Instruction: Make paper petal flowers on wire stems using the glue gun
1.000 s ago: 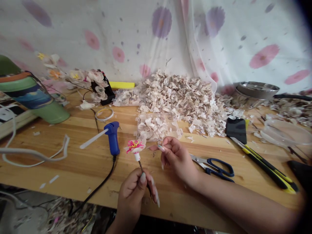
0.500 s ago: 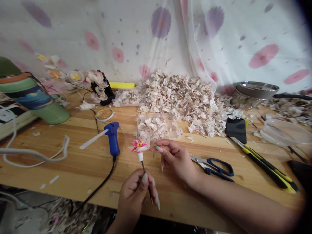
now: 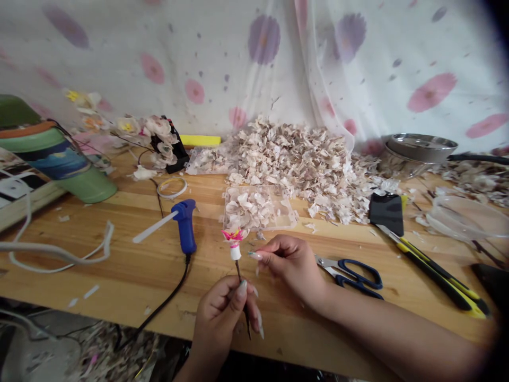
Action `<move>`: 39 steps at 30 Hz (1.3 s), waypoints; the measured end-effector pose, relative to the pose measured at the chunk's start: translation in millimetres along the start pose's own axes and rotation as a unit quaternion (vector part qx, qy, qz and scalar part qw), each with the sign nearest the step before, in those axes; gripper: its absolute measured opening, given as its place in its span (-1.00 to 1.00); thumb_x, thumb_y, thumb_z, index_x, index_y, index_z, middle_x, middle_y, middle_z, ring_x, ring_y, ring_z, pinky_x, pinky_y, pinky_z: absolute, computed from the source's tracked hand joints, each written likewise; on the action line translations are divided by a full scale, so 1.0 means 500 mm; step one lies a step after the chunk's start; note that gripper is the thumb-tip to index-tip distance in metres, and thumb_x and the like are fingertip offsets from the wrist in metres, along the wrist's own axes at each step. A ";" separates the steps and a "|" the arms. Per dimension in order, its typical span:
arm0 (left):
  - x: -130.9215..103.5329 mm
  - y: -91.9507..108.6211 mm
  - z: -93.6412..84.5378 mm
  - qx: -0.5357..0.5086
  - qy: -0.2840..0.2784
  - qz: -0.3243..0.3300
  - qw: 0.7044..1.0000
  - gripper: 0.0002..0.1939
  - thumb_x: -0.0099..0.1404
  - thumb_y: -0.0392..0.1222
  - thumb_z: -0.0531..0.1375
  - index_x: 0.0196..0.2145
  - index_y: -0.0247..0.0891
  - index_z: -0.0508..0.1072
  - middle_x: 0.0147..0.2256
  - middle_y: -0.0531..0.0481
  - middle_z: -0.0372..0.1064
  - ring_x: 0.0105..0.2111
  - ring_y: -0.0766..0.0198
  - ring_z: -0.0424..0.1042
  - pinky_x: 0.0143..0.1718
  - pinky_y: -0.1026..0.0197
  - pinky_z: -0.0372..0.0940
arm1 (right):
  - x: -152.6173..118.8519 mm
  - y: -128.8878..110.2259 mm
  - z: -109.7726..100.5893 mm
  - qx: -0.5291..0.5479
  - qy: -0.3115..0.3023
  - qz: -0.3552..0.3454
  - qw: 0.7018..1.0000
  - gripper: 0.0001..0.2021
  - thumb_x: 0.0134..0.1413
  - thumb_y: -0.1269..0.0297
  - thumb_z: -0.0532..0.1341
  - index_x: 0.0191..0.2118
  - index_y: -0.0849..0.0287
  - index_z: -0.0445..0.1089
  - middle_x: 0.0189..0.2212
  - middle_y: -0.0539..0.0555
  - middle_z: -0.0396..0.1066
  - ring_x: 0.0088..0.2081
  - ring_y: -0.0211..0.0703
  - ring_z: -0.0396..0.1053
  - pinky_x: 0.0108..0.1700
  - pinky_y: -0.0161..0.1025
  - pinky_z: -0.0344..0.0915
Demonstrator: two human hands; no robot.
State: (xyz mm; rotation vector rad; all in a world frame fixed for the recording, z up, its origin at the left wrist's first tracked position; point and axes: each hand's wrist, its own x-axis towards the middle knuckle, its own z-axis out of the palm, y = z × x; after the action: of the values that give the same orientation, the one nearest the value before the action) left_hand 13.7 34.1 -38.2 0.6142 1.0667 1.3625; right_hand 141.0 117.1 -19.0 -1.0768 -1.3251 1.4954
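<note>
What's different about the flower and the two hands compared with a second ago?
The flower in the left hand has shifted right and stands more upright, its bloom now seen more side-on. The right hand has dropped slightly, its fingertips now beside the flower's white base. No grasp or release shows. The glue gun, scissors and knife stayed put.

A craft workshop, seemingly: glue gun (image 3: 185,228), scissors (image 3: 360,273), heaped petal-like scraps (image 3: 294,162).
</note>
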 end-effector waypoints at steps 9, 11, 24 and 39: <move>0.005 -0.004 -0.011 -0.009 -0.032 0.011 0.999 -0.66 0.14 0.06 0.35 -0.47 -0.28 0.45 -0.71 0.13 0.41 -0.74 0.38 0.34 -0.69 0.38 0.23 | -0.013 -0.003 -0.005 -0.083 -0.019 -0.057 0.995 -0.63 0.03 0.00 0.29 -0.57 0.19 0.36 -0.69 -0.04 0.30 -0.65 -0.36 0.15 -0.59 -0.38 0.10; 0.006 -0.005 -0.013 -0.019 -0.036 0.010 0.999 -0.67 0.14 0.05 0.36 -0.46 -0.29 0.45 -0.71 0.13 0.41 -0.74 0.39 0.35 -0.69 0.39 0.24 | -0.010 -0.007 -0.012 -0.107 -0.041 -0.069 0.991 -0.65 0.15 0.02 0.20 -0.49 0.20 0.43 -0.63 0.00 0.39 -0.63 -0.33 0.24 -0.55 -0.36 0.18; 0.014 -0.001 -0.014 -0.044 -0.020 -0.018 0.999 -0.68 0.13 0.02 0.37 -0.46 -0.29 0.44 -0.71 0.18 0.38 -0.77 0.43 0.32 -0.74 0.42 0.22 | 0.047 -0.115 -0.124 -0.240 0.024 -0.192 0.951 -0.70 0.27 0.31 0.08 0.05 0.20 0.39 -0.16 0.15 0.53 -0.30 -0.21 0.52 -0.29 -0.25 0.44; 0.005 0.004 -0.010 -0.059 -0.020 -0.026 0.998 -0.66 0.12 0.05 0.37 -0.48 -0.29 0.43 -0.74 0.16 0.36 -0.80 0.44 0.28 -0.76 0.43 0.20 | 0.024 -0.189 -0.165 -0.507 0.287 -0.171 0.795 -0.59 0.12 0.05 0.22 -0.65 0.13 0.21 -0.78 -0.04 0.19 -0.73 -0.33 0.06 -0.64 -0.32 -0.04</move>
State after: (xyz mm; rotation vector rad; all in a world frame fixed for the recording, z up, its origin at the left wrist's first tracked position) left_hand 8.0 35.5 -39.2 0.5206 0.9556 1.3516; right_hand 221.7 158.9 68.6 -1.6330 -1.7312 0.0284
